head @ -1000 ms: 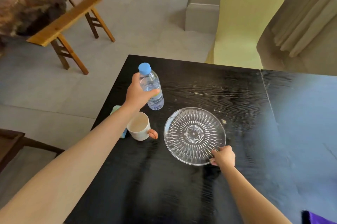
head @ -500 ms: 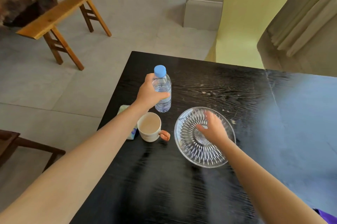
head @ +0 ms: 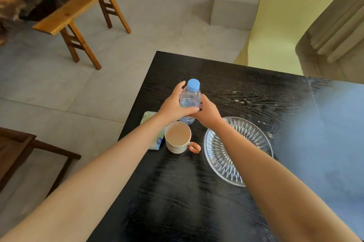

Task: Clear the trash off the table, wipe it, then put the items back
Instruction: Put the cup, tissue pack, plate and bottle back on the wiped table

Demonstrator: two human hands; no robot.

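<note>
A clear water bottle (head: 190, 96) with a blue cap stands upright near the left edge of the black table (head: 177, 202). My left hand (head: 173, 106) wraps its left side and my right hand (head: 206, 111) grips its right side, so both hold it. Just in front stands a white cup (head: 177, 137) with an orange handle. A cut-glass plate (head: 238, 151) lies to the right, partly under my right forearm. A small tissue pack (head: 155, 139) lies left of the cup, partly hidden by my left arm.
Pale crumbs dot the table (head: 240, 101) behind the plate. A yellow-covered chair (head: 285, 25) stands at the far side. A wooden bench (head: 78, 11) is on the floor to the left, and a dark wooden chair (head: 17, 149) sits near the table's left edge.
My right hand left the plate's rim, passed over the plate and reached the bottle, which it now grips together with my left hand. The bottle shifted a little to the right.
</note>
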